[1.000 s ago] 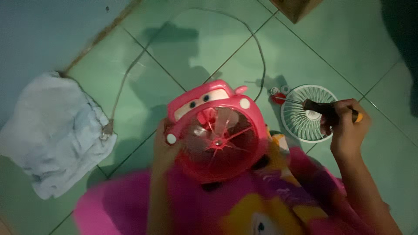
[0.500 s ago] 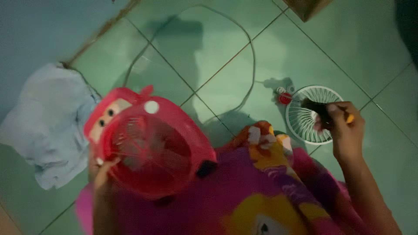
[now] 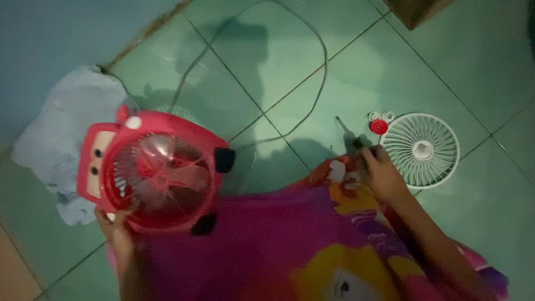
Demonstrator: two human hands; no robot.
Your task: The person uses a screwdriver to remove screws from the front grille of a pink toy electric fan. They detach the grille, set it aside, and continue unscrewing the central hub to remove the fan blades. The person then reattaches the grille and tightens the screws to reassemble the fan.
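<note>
Both hands grip: left hand (image 3: 114,226) fingers clasp pink fan (image 3: 150,178), right hand (image 3: 380,174) fingers hold screwdriver (image 3: 348,134).

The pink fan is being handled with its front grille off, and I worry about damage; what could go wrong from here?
The left hand grips the pink fan only at its lower edge; it could tip or slip. Its clear blades sit exposed. Its cord loops across the floor and might snag. The small red cap could roll away.
</note>
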